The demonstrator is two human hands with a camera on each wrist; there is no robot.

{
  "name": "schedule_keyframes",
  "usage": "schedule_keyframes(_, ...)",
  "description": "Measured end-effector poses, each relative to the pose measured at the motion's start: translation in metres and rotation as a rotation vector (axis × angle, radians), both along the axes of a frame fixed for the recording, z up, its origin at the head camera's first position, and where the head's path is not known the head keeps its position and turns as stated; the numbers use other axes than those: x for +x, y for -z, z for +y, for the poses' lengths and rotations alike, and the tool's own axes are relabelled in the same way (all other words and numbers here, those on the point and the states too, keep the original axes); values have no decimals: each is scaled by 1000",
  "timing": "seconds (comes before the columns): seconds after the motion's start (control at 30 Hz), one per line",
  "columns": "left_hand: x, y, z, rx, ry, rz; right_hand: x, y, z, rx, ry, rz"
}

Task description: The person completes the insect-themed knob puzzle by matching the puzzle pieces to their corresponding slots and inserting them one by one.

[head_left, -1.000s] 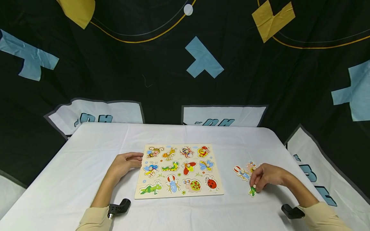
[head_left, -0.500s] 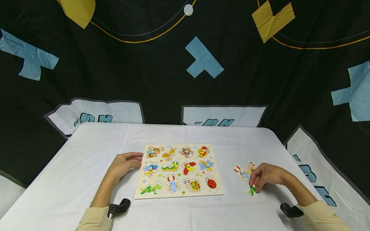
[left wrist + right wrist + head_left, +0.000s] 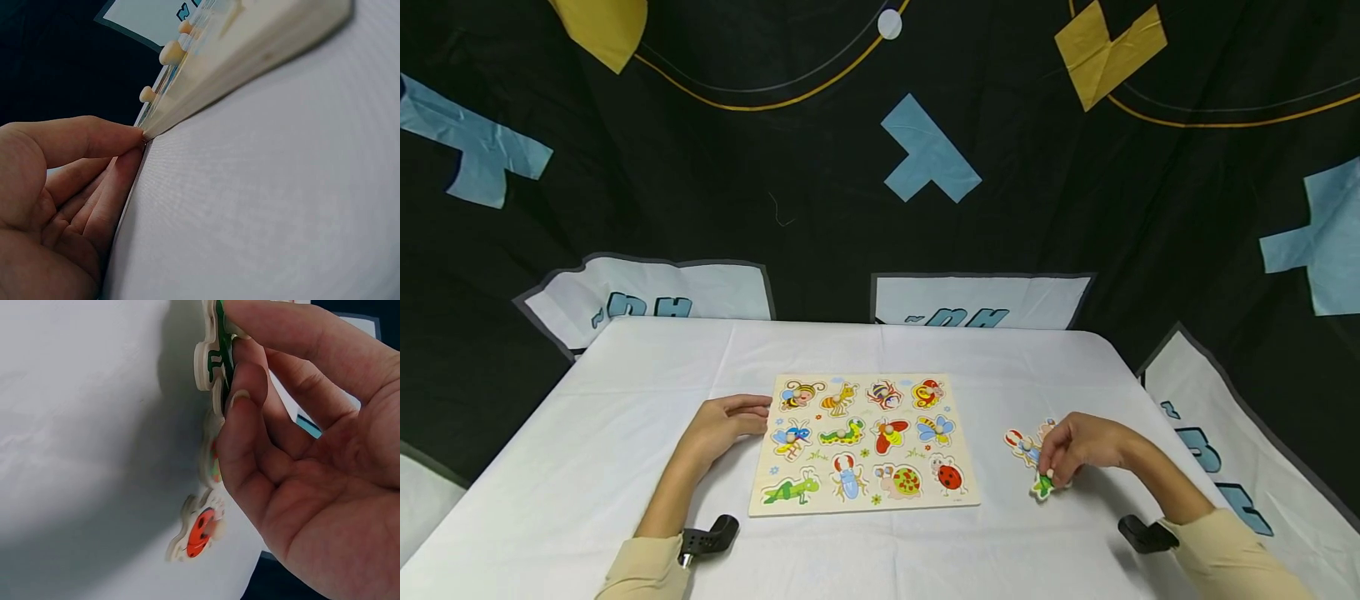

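Observation:
A wooden insect puzzle board (image 3: pixel 917 502) lies mid-table; the pieces in its upper two rows have knobs, and none show in the bottom row. My left hand (image 3: pixel 722 427) is at its left edge, and the left wrist view shows thumb and finger pinching the board's corner (image 3: pixel 156 128). To the right, my right hand (image 3: pixel 1090 442) pinches a green grasshopper piece (image 3: pixel 1042 486), held tilted in the right wrist view. Partly behind that hand are a blue stag beetle piece (image 3: pixel 1021 444) and a snail piece (image 3: pixel 1047 427). A ladybug piece (image 3: pixel 200 532) shows in the right wrist view.
A white cloth covers the table (image 3: pixel 685 367). Behind it hangs a black curtain (image 3: pixel 820 208) with blue and yellow shapes. Each wrist wears a black device, the left one (image 3: pixel 709 537) near the board's lower left corner.
My right hand has moved a little up and left, taking the grasshopper piece with it towards the stag beetle piece. My left hand and the board have stayed where they were.

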State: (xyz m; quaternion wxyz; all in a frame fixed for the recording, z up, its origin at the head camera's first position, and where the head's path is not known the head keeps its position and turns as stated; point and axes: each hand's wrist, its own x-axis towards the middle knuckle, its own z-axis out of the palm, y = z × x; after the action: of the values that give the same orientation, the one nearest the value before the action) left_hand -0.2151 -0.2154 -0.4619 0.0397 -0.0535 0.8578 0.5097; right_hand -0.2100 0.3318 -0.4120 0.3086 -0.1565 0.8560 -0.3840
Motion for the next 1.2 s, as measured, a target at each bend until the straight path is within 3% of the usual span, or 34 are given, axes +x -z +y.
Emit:
schedule_keyframes(0.23, 0, 0, 0, 4, 0, -3, -7, -8, -15, -8, -27, 19)
schedule_keyframes(0.5, 0, 0, -1, 15, 3, 0, -16, -12, -41, 32, 24, 21)
schedule_keyframes(0.7, 0, 0, -1, 24, 1, -1, -22, -14, -59, 62, 10, 46)
schedule_keyframes(1.2, 0, 0, 0, 20, 3, 5, -29, -19, -88, 68, 5, 77)
